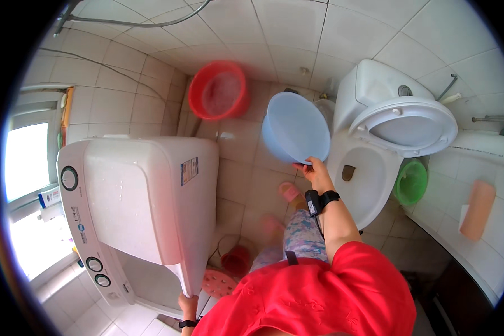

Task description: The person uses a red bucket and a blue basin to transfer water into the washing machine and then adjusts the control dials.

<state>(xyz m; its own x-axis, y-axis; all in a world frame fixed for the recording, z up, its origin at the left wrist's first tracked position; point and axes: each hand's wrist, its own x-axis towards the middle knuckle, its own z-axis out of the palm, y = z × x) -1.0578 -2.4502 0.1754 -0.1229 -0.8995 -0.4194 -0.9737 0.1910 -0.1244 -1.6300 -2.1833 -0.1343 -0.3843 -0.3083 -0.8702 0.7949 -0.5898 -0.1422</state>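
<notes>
My right hand (313, 166) grips the near rim of a light blue plastic basin (299, 126), which is tilted beside the toilet (367, 185); no contents show in it. At lower left my left hand (188, 303) holds the white lid edge (180, 280) of a twin-tub washing machine (193, 210). One tub (147, 277) of the machine lies partly uncovered; its larger lid section (122, 201) bears water drops. A red basin (218, 90) with sudsy water stands on the floor near the back wall. My fingers on the lid are partly hidden.
The toilet's lid and seat (403, 126) are raised. A green bin (411, 181) stands beyond the toilet. Near my feet are a small red bucket (236, 259) and a red perforated plastic piece (218, 283). Tiled floor (237, 180) lies between machine and toilet. A metal shower hose (143, 24) hangs at upper left.
</notes>
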